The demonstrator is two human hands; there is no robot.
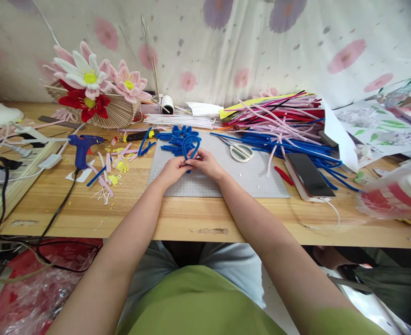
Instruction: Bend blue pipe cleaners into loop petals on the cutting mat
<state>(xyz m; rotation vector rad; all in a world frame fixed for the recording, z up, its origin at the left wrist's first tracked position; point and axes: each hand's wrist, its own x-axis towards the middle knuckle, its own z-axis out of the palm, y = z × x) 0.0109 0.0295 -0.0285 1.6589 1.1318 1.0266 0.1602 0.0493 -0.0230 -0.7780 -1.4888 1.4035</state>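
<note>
A blue fuzzy stem bent into a loop [192,137] stands up between my two hands, above the grey cutting mat [261,184]. My left hand [175,170] pinches its lower end from the left side. From the right, my right hand [204,163] grips the same lower end, its fingertips meeting those of the left. Just behind the loop lie several shaped blue pieces [172,139] on the mat. White-handled scissors [240,152] rest on the mat to the right of my hands.
A blue glue gun [82,150], scraps [120,166] and a yellow-black cutter [140,135] lie left. Fuzzy flowers [90,77] stand behind. Stem bundles [278,116], a phone [310,174], a red piece [284,176] and a plastic cup [397,193] are right.
</note>
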